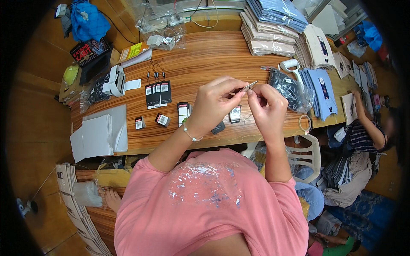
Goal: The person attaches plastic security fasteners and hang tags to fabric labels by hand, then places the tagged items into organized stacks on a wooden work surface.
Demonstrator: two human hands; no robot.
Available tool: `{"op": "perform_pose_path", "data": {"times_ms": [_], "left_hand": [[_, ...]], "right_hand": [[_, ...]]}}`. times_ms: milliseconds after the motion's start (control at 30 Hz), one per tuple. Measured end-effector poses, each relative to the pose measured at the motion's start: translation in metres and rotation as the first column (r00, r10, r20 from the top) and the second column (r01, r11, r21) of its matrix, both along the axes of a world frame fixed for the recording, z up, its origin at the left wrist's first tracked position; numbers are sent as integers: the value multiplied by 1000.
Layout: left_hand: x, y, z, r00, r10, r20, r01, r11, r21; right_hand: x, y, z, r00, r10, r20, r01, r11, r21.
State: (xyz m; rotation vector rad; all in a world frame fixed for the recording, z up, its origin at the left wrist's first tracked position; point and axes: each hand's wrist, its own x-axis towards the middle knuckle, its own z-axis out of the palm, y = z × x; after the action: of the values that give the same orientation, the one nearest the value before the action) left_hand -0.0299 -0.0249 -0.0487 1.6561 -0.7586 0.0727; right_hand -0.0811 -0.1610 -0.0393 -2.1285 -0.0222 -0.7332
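- At 6 o'clock, closest of all: pink shirt, specked with white and blue across the chest.
- Just off the middle, toward 1 o'clock: left hand, thumb and forefinger pressed together without a gap, gripping a small thin piece; beaded bracelet around the wrist.
- Toward 2 o'clock: right hand, fingers curled inward, thumb and forefinger nearly together beside the same piece; impossible to tell whether also gripping it.
- Between 1 and 2 o'clock, where both sets of fingertips meet, above the wooden table: that small thin piece, slanting up to a narrow tip; too small for telling its kind.
- Toward 2 o'clock, between the two arms: small stack of tags, lying on the table.
- At 9 o'clock: two little blocks of tags, near each other; farther out, white papers.
- At 10 o'clock: black tags with strings, side by side; beyond, white machine.
- At 2 o'clock: dark clothes in a clear bag, just beside folded blue shirts.
- At 3 o'clock, well apart: another person's hand, at a pale folded garment.
- At 1 o'clock, far edge: tall pile of wrapped shirts, blue over beige.
- At 11 o'clock, far edge: crumpled clear plastic.
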Motion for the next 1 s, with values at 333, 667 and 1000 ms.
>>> {"op": "perform_pose_path", "data": {"times_ms": [333,667,1000], "left_hand": [[-3,1,-4,999,-6,-39,7,1000,27],[-6,3,-5,998,-17,-58,20,999,46],[-10,5,-3,999,-15,-39,18,997,75]], "right_hand": [[-3,1,-6,1000,3,9,-3,1000,-6],[-6,3,-6,999,6,-37,-5,1000,16],[-12,1,-10,992,49,-119,-25,981,193]]}}
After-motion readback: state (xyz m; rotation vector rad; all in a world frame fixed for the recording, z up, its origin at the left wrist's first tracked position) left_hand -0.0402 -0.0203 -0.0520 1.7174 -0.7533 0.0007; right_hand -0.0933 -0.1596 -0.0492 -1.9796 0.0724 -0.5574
